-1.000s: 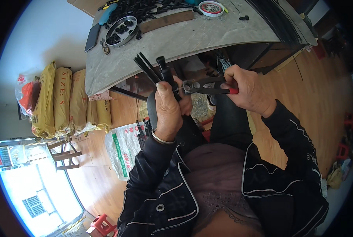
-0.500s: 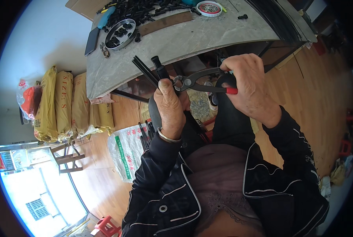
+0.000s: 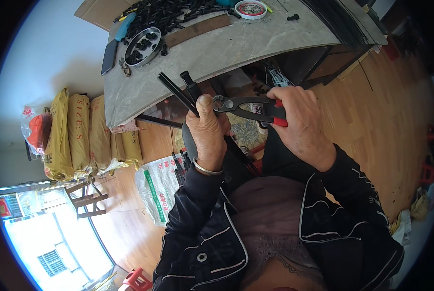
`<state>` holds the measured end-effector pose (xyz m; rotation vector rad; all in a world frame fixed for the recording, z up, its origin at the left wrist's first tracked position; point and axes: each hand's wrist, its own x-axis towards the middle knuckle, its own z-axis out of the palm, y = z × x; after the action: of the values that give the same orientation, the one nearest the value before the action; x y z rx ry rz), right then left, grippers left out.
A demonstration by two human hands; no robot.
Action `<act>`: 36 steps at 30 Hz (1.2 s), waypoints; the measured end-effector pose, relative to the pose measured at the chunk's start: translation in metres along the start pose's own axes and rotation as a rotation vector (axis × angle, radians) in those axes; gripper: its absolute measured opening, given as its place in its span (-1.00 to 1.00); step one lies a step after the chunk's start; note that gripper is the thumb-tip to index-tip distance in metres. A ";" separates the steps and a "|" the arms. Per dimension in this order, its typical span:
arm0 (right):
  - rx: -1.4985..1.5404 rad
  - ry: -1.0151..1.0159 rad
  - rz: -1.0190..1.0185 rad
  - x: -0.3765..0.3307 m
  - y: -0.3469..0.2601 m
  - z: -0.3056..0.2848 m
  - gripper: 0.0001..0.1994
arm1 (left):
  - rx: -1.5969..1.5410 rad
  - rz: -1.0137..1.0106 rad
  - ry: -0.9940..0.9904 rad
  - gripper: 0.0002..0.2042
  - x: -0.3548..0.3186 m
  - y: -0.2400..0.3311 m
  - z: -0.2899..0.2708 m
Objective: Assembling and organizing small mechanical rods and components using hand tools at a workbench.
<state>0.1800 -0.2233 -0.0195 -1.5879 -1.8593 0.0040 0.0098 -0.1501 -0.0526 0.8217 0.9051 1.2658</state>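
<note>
My left hand [image 3: 208, 138] is closed around a few thin black rods [image 3: 175, 93] and a short black tube-like piece with a flared end [image 3: 191, 85]. All of them stick out up and left past the thumb. Closed on the red-gripped handles of a pair of pincers [image 3: 229, 104] is my right hand [image 3: 302, 121]. The pincers' jaws sit right beside the left thumb, at the side of the black piece. What lies exactly between the jaws is too small to make out. My left fingers are mostly hidden behind the thumb and palm.
Ahead stands a grey table [image 3: 255, 43] with a heap of black parts [image 3: 168, 19], a round metal tray [image 3: 144, 47], a white-rimmed dish [image 3: 251, 8] and a brown strip [image 3: 197, 31]. Yellow sacks [image 3: 78, 131] line the left wall. A white sack [image 3: 151, 191] with black rods lies beside my left leg.
The pincers' handles have come closer together in my right hand, which has moved slightly left and down. The left hand still grips the rods and black piece, tilted a little further left.
</note>
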 end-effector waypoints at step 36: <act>1.244 -1.262 0.805 -0.021 0.009 -0.021 -0.76 | 0.135 0.068 -0.143 -0.40 -0.012 0.010 -0.005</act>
<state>0.1986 -0.2479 -0.0175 -1.1810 -1.0907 2.3881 0.0001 -0.1608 -0.0441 1.0443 0.8598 1.1975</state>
